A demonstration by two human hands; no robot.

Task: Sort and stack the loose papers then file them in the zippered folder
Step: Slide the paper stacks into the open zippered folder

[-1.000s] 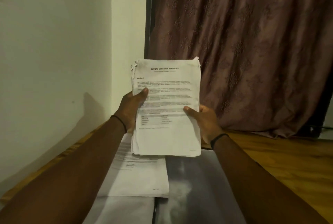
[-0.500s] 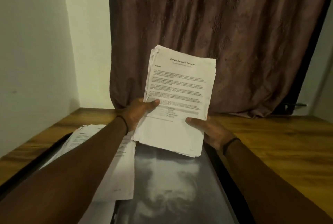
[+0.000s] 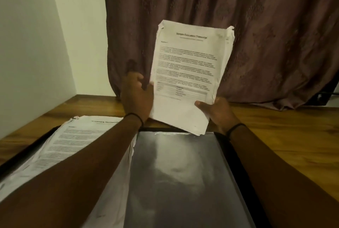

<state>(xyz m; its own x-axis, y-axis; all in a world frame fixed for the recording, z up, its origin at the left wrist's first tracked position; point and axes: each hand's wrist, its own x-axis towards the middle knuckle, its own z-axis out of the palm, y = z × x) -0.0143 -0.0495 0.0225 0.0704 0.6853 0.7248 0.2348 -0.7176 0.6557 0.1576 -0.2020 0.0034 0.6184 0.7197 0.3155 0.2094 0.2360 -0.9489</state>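
A thick stack of printed papers [image 3: 189, 73] is held upright and tilted above the far end of the zippered folder [image 3: 236, 156]. My right hand [image 3: 216, 112] grips the stack's lower right corner, thumb on the front sheet. My left hand [image 3: 136, 95] is at the stack's left edge with its thumb lifted off the sheet; its fingertips just touch the edge. The black folder lies open on the table. Its right half shows a shiny plastic pocket [image 3: 183, 181]. A second pile of papers [image 3: 73, 143] lies on its left half, partly hidden by my left forearm.
The folder rests on a wooden table [image 3: 286, 136] that runs to the right. A brown curtain [image 3: 256, 35] hangs right behind the table. A white wall [image 3: 27, 53] closes the left side, forming a corner.
My left thumb has come off the front of the stack, so only my right hand grips it. The stack has risen and leaned to the right.
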